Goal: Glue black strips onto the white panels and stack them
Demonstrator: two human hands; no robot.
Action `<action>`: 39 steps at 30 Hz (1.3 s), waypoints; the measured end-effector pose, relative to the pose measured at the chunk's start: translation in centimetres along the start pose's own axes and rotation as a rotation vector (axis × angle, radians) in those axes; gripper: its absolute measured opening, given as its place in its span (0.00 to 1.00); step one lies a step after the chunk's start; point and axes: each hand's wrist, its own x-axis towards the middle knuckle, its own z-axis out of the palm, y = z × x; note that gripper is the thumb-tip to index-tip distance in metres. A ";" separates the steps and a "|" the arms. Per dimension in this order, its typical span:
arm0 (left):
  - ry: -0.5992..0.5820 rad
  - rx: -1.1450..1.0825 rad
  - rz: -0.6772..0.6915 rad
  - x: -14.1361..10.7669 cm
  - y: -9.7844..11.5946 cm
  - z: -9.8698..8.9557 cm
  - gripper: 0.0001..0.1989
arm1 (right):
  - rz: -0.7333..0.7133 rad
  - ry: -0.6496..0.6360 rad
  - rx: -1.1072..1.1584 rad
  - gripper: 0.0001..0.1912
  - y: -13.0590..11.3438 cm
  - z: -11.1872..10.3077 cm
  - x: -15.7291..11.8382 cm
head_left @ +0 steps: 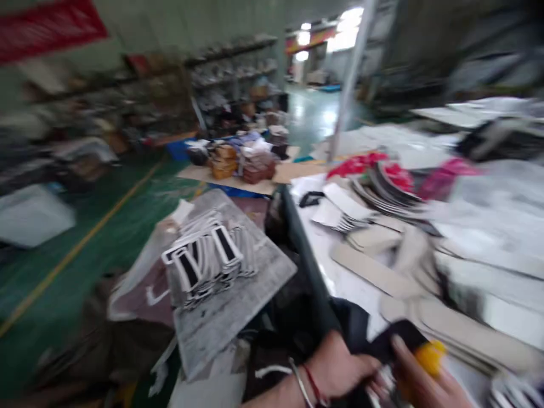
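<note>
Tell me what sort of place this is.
Likely a workshop or factory floor: flat beige pieces lie on a white table, stacked cutouts sit on a grey board, and loaded shelves stand behind.

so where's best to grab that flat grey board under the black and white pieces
Likely the lower right edge of the flat grey board, coming from the person's side: that margin is bare, while the black and white pieces sit toward its far side.

Both hands at work on a dark piece [402, 333] beside the desk [327, 277].
The left hand [340, 368] pinches it; the right hand [429, 377] grips a yellow item [431, 357]. Beige pieces [369, 267] lie nearby; left, a grey board [233, 320] bears white-edged stacks [204, 263].
</note>
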 end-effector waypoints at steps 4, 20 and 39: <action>-0.315 0.073 -0.100 2.7 -0.6 1.1 0.13 | 0.188 0.266 0.474 0.17 -0.8 -4.2 -1.4; -0.533 0.351 -0.356 8.7 -3.3 4.5 0.18 | 0.349 0.947 0.293 0.16 4.3 -18.4 -14.8; -0.369 0.520 -0.224 14.0 -7.4 7.4 0.13 | 0.343 -0.103 -0.748 0.15 9.5 -11.2 -0.7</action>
